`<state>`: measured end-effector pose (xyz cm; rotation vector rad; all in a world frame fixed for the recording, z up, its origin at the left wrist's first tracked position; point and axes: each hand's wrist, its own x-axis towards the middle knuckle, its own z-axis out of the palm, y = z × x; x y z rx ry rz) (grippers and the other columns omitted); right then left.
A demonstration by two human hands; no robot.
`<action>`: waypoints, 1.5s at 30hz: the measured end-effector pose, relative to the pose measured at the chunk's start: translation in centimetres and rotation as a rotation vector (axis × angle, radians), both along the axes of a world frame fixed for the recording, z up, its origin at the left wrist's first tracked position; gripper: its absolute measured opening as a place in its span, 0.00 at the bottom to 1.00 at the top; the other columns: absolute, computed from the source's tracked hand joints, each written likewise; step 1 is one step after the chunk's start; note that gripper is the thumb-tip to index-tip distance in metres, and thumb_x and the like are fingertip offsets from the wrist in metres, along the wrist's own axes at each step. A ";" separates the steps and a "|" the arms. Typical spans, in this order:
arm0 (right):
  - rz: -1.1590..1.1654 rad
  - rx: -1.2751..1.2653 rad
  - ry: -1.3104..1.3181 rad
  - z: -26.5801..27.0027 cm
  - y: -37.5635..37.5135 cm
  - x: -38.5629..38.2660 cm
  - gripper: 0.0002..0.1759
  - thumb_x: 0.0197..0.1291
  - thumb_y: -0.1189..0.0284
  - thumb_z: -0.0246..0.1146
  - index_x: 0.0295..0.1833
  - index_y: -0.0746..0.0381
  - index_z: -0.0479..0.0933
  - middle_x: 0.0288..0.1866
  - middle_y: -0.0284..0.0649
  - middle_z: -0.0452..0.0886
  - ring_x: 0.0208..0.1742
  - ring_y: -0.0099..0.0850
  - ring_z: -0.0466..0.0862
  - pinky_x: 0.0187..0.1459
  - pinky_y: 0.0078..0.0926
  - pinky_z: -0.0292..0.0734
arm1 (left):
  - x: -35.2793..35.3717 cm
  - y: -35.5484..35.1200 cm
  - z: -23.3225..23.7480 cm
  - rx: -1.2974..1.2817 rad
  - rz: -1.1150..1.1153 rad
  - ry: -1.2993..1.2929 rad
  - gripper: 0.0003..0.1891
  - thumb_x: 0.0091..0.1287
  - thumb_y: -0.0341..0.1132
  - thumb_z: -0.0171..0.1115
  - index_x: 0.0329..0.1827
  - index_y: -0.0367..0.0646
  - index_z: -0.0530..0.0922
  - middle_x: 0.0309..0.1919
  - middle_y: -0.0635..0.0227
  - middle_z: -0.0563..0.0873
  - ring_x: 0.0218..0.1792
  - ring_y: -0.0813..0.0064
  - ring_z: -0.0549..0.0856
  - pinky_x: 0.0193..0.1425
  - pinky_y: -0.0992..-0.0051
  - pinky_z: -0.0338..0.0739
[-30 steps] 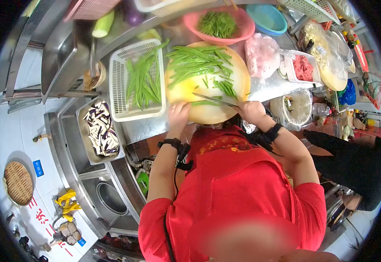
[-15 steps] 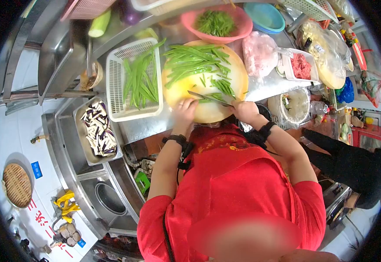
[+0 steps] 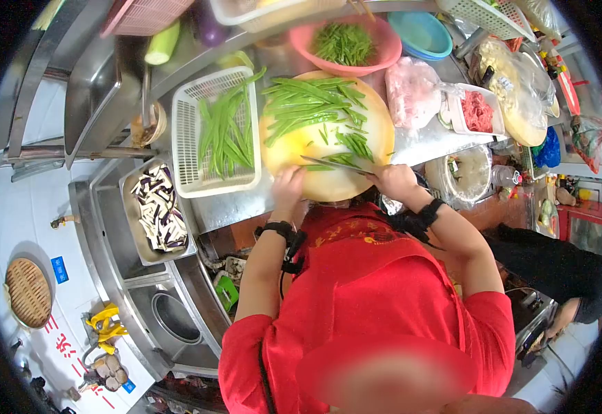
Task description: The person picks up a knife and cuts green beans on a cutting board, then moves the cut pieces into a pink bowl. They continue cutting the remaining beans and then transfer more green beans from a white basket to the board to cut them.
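Note:
My right hand [image 3: 395, 181] grips the handle of a kitchen knife [image 3: 333, 164], whose blade lies low across the round cutting board [image 3: 342, 188] pointing left. Beside the blade are cut green bean pieces [image 3: 323, 165], with more short pieces [image 3: 356, 145] just behind. Long green beans [image 3: 308, 103] lie across the board's far side. At the board's near left edge is my left hand [image 3: 288, 185], its fingers curled together and slightly blurred. I cannot make out anything inside them. It sits apart from the blade.
Left of the board stands a white basket [image 3: 185, 188] of whole beans, above a metal tray of eggplant strips [image 3: 161, 217]. Behind are a pink bowl of shredded greens [image 3: 342, 45] and blue bowls [image 3: 421, 34]. A bag [image 3: 412, 90] and minced meat [image 3: 477, 112] lie right; another person [image 3: 549, 265] stands nearby.
My left hand has drawn back from near the knife tip toward the board's left edge. The knife stays low by the cut beans. The person at right has shifted, and the whole view has moved slightly.

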<state>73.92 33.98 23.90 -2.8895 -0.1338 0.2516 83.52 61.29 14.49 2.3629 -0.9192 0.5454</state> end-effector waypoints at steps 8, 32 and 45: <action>-0.005 -0.021 0.047 -1.8 0.7 0.4 0.18 0.63 0.55 0.51 0.40 0.59 0.74 0.21 0.44 0.80 0.21 0.41 0.82 0.22 0.40 0.76 | -0.4 -1.4 -0.2 -0.062 -0.060 0.005 0.10 0.52 0.24 0.59 0.36 0.43 0.82 0.37 0.66 0.81 0.40 0.62 0.80 0.45 0.68 0.75; -0.056 0.072 0.003 -0.6 1.6 -0.1 0.23 0.62 0.53 0.51 0.45 0.63 0.74 0.22 0.45 0.81 0.24 0.41 0.83 0.27 0.39 0.78 | -1.6 -0.5 -0.6 -0.100 0.112 0.114 0.04 0.56 0.30 0.63 0.34 0.44 0.81 0.36 0.65 0.82 0.41 0.63 0.80 0.50 0.65 0.72; -0.034 0.065 0.032 -2.0 1.0 -0.5 0.19 0.62 0.53 0.53 0.38 0.59 0.75 0.21 0.46 0.80 0.22 0.44 0.82 0.24 0.43 0.76 | -2.2 -2.5 0.8 -0.026 -0.003 0.013 0.04 0.53 0.32 0.65 0.32 0.46 0.81 0.34 0.68 0.82 0.38 0.67 0.80 0.45 0.68 0.73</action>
